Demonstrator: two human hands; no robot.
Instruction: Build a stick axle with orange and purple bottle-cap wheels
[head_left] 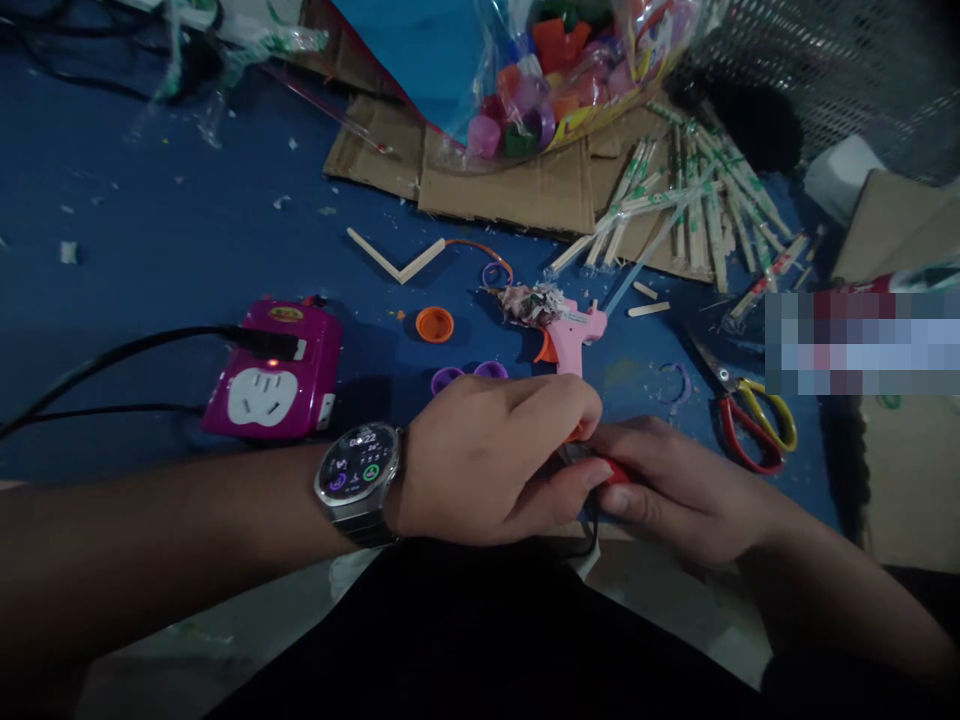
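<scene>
My left hand (502, 450), with a watch (361, 466) on its wrist, is closed in a pinch near the table's front edge. A bit of an orange plastic piece (576, 432) shows at its fingers. Against it, my right hand (675, 490) is closed around a red object (616, 470), mostly hidden by fingers, so its kind is unclear. Just beyond my left hand lies a pink glue gun (581, 330) with an orange trigger and a clear glue stick in its back. Purple bottle caps (491, 373) and an orange cap (435, 324) lie close by.
A purple power socket (274, 370) with black cables sits left. Red-and-yellow-handled scissors (757, 425) lie right. Farther back are joined wooden sticks (401, 275), wrapped chopsticks (694, 210), cardboard (502, 190) and a bag of colourful caps (525, 100).
</scene>
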